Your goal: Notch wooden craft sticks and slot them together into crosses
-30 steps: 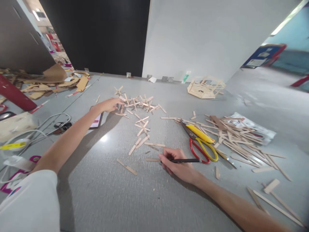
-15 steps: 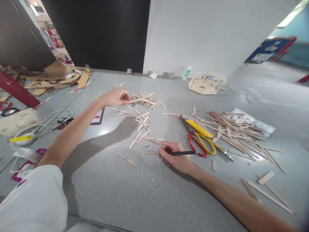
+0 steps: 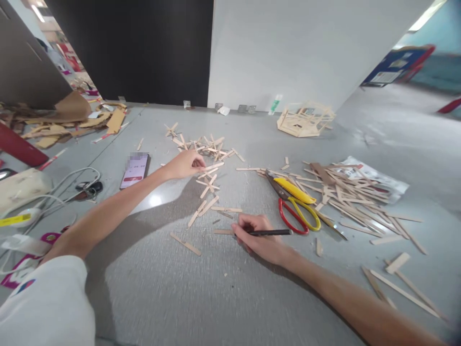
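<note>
Pale wood stick is pinched in my L hand, thumb + fingertips nearly together on 1 end, the rest poking out to the R. Abt 1 sec ago that hand was at the L edge of the small heap; now it's come nearer me w/ the stick, beside the crossed sticks mid table. So I'd judge 1 piece is picked out + closer to my pen side. Phone shows in full now, b/c my forearm doesn't cover it.

R hand hasn't really moved: fingers curled snug round a black pen, far end pointing R. Short flat stick pokes out L of those fingertips; can't tell if they press on it. Scissors w/ 1 red + 1 yellow handle lie to the R, yellow cutter alongside, then the big stick pile next to a white packet.
</note>
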`<act>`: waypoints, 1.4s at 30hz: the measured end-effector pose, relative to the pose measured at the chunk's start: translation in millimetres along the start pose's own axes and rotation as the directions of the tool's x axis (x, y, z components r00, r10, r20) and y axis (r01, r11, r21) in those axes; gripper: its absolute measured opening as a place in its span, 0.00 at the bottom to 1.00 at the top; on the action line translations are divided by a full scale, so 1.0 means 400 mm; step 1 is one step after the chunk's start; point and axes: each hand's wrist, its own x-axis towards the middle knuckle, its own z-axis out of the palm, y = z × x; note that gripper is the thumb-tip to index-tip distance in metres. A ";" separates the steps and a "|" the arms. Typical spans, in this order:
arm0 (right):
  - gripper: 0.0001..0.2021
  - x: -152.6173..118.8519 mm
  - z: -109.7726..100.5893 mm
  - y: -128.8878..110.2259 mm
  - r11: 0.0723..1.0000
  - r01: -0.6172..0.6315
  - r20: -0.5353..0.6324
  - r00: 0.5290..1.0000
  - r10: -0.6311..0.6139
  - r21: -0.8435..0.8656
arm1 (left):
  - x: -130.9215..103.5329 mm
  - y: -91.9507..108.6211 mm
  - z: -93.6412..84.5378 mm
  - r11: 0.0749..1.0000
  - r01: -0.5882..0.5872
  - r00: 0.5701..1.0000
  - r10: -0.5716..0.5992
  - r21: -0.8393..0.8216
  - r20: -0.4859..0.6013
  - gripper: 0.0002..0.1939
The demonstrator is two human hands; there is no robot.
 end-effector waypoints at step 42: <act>0.18 0.000 0.003 -0.010 0.998 0.036 -0.026 0.999 -0.038 -0.056 | -0.023 0.121 -0.056 0.924 -0.313 0.883 0.198 -0.219 -0.425 0.15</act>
